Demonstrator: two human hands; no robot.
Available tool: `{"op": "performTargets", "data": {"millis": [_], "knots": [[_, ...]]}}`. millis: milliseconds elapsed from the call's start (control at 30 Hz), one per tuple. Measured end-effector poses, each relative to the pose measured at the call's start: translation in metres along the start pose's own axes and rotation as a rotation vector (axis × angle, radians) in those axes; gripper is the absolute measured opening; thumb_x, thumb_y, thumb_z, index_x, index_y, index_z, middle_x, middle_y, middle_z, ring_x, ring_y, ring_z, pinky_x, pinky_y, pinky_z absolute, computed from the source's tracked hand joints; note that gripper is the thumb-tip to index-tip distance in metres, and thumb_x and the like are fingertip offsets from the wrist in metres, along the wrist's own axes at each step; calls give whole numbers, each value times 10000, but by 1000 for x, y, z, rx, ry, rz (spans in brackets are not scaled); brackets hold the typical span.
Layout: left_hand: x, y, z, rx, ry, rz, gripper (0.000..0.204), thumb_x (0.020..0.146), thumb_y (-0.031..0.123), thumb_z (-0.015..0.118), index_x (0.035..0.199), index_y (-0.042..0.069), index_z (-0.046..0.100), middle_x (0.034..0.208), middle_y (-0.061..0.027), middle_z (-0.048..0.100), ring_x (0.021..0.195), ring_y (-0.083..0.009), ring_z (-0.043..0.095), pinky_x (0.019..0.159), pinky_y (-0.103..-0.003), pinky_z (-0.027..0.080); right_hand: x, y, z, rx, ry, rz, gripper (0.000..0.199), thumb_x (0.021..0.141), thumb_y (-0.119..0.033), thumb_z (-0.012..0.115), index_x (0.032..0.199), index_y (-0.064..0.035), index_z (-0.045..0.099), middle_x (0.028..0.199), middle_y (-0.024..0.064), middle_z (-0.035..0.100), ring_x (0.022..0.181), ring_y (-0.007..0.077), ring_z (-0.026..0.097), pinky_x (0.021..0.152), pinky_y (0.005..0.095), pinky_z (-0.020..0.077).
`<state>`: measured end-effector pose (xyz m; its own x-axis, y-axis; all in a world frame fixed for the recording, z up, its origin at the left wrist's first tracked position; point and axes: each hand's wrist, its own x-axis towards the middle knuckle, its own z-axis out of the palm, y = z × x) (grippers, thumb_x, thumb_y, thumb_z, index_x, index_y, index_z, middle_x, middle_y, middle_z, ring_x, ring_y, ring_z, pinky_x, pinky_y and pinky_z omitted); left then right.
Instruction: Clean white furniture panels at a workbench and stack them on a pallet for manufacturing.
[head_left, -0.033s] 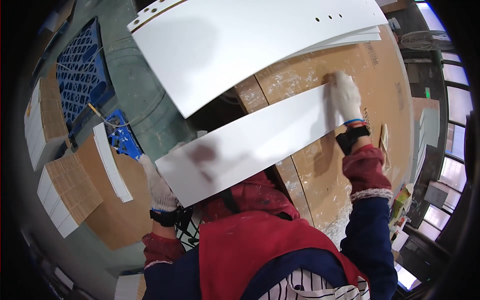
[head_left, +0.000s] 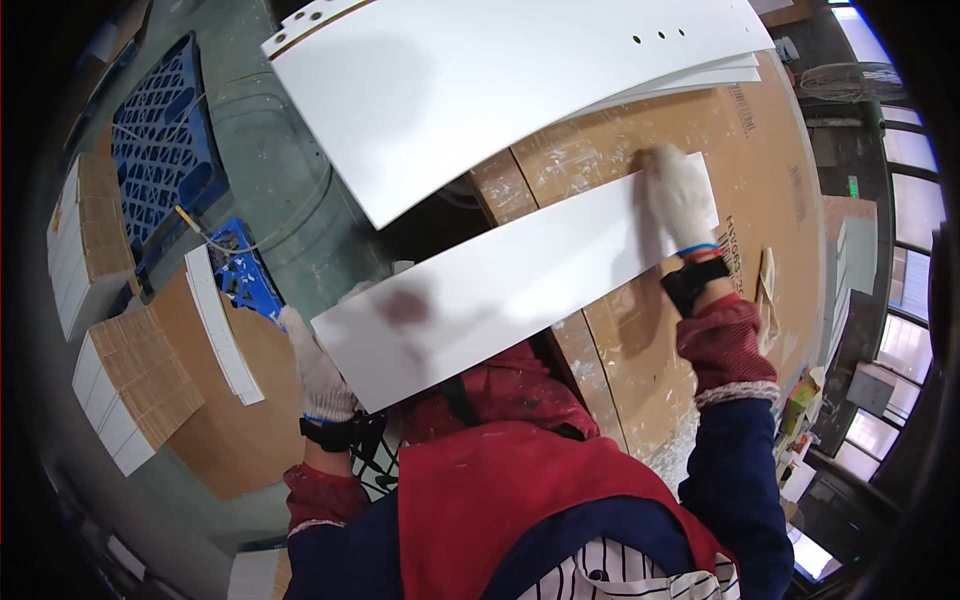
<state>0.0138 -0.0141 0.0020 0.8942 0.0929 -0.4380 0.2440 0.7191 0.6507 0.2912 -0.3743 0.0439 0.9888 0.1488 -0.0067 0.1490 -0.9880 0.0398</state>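
A long white board [head_left: 500, 280] slants across in front of me, its right part over the cardboard-covered table. My left hand [head_left: 322, 375], in a pale knitted glove, grips the board's left end at the edge; most of its fingers are hidden by the board. Near its tip stands a blue plastic frame-like object [head_left: 245, 275]. Over the right end of the board, my gloved right hand [head_left: 682, 200] is closed and bent down onto the surface. A bit of something brownish shows at its fingertips, too hidden and blurred to name.
Larger white panels [head_left: 520, 80] with holes are stacked beyond the board. Brown cardboard [head_left: 780, 160] covers the table. To the left are a blue pallet [head_left: 165, 150], a narrow white strip [head_left: 222, 330] and stacked boards [head_left: 150, 375]. A thin hose [head_left: 290, 225] crosses the floor.
My right hand has slid a little left along the board, baring more of its right end. The left hand and the board stay nearly where they were.
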Motion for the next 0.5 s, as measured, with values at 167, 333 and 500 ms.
{"op": "performTargets", "data": {"millis": [167, 333, 500], "knots": [[2, -4, 9, -446, -46, -113, 971, 850, 767, 171, 1326, -47, 403, 1281, -152, 506, 1140, -256, 501, 991, -347, 393, -74, -140, -10, 47, 23, -312, 83, 823, -121, 489, 827, -43, 518, 692, 139, 584, 560, 255, 631, 469, 393, 505], [0, -7, 11, -394, -64, -104, 936, 869, 732, 260, 1369, -54, 347, 1275, -169, 513, 1120, -254, 520, 980, -368, 408, -149, -254, -4, 420, 97, -796, 51, 744, -91, 545, 787, -71, 526, 664, 81, 519, 527, 196, 552, 449, 335, 444], [1, -19, -2, -624, -177, -99, 1001, 815, 793, 255, 1398, -19, 313, 1379, -168, 411, 1238, -277, 420, 1059, -397, 305, -169, -265, -13, 541, -122, -1086, 254, 735, -117, 549, 962, -9, 580, 739, 139, 583, 616, 290, 582, 514, 394, 461]]}}
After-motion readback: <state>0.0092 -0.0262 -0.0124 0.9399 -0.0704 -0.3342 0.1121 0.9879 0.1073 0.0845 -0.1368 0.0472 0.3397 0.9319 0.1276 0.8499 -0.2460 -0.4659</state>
